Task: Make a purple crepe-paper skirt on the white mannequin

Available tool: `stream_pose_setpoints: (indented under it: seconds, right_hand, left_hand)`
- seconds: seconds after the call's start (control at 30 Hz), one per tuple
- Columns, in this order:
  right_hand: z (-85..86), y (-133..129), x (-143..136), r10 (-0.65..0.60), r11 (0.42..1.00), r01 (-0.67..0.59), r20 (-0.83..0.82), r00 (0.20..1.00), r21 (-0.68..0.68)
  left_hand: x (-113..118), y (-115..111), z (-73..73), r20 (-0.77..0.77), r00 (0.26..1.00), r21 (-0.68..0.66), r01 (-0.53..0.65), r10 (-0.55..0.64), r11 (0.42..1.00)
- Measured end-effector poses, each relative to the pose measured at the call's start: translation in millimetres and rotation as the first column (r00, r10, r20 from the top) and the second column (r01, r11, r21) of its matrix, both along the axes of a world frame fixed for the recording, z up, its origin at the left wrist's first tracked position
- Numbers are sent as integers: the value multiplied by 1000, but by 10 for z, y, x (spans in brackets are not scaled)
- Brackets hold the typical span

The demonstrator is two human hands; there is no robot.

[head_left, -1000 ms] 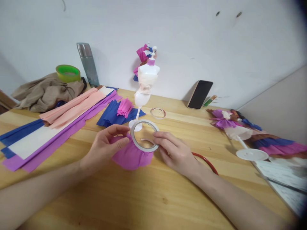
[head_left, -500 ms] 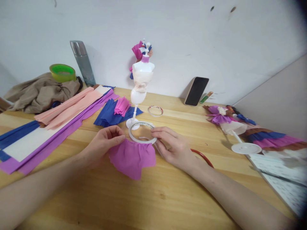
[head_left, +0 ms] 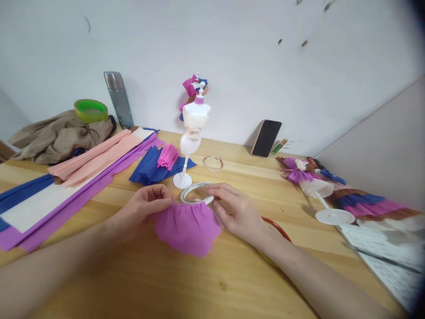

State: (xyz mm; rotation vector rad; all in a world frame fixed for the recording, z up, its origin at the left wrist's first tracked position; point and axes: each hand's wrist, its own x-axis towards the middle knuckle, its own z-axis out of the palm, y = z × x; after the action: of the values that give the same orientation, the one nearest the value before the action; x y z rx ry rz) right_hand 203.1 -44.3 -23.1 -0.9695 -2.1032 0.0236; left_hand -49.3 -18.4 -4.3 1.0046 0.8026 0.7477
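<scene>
Paper point(head_left: 188, 230), purple and gathered, is spreading just in front of the white dress form point(head_left: 195, 116), as a person's left hand point(head_left: 149, 207) is pinching its upper left edge and the right hand point(head_left: 236, 216) is grasping a tape roll point(head_left: 183, 195) by the rim, nearer the form's base. Thin-looking, the paper is risking a tear or flattened pleats if the left pinch tugs too hard; a slanting roll could be sticking the gathers crooked, and a forward push could be tipping the narrow-stemmed form. Left of its foot, pleated blue paper point(head_left: 146, 168) is lying under a pink bundle point(head_left: 168, 156); a clear ring point(head_left: 213, 169) is resting right of it. Farther back, a phone point(head_left: 266, 138) is leaning to the form's right, a bottle point(head_left: 120, 106) standing to its left.
</scene>
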Motion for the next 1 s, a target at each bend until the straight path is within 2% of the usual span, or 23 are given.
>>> stream_pose_setpoints:
  seconds: [0.17,0.4,0.5,0.63,0.73,0.87,1.0]
  right_hand:
    - [-1,16,17,-28,998,27,-18,999,-64]
    - [-9,2,47,-73,989,69,-26,997,-132]
    - [-3,-22,42,-58,985,59,13,998,-162]
    - [-15,-34,27,-6,984,9,13,1000,-177]
    - [-7,-28,27,6,978,-11,-22,1000,-207]
    - [32,-7,49,17,942,-49,-98,995,-333]
    - [32,22,60,10,921,-69,-153,988,-385]
  left_hand:
    - [-4,20,-41,69,993,25,91,-92,996]
    - [-27,89,-106,87,979,34,184,-186,982]
    - [-40,92,-129,161,938,35,306,-308,951]
    - [-60,93,-116,248,854,116,442,-457,890]
    - [-77,105,-102,225,835,154,478,-502,865]
    - [-91,129,-110,180,819,201,512,-545,835]
    - [-122,152,-128,42,830,238,532,-555,813]
